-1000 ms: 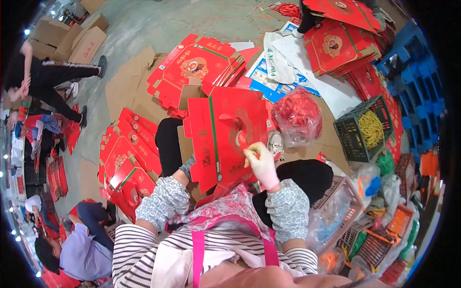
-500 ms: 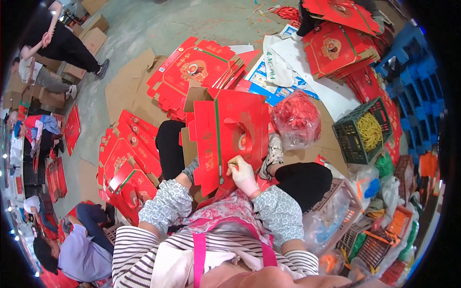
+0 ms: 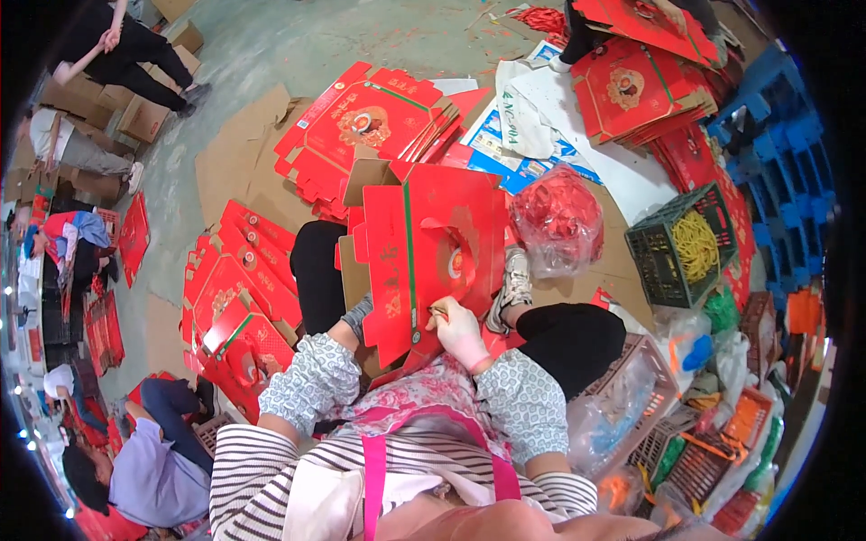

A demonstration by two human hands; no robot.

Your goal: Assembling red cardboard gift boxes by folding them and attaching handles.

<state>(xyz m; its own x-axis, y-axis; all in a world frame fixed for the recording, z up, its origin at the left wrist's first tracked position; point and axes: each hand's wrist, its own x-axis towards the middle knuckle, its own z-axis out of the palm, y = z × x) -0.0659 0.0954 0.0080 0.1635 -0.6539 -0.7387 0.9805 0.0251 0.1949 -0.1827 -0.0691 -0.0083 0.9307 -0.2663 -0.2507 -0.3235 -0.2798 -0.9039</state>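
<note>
A red folding gift carton (image 3: 386, 270) with a green stripe stands between my knees, its brown inner flaps spread at the far left. A red strap handle (image 3: 448, 225) arches across its printed side. My right hand (image 3: 462, 335), in a white glove, is closed in a pinch at the carton's near right part. A small brownish-red bit shows at its fingertips, too small to name. My left hand (image 3: 359, 317), in a grey glove, reaches behind the carton's left side. Its fingers are hidden there.
Flat red cartons (image 3: 361, 122) are stacked ahead, with more cartons (image 3: 230, 298) at left. A plastic bag of red straps (image 3: 557, 221) lies right of the carton. Farther right stand a green crate (image 3: 663, 261) with yellow cord and blue pallets (image 3: 776, 153). Other people work at left.
My right fingertips have shifted slightly, and the brownish-red bit between them shows more. The carton and my left hand stay nearly in place. A standing person at upper left has moved.
</note>
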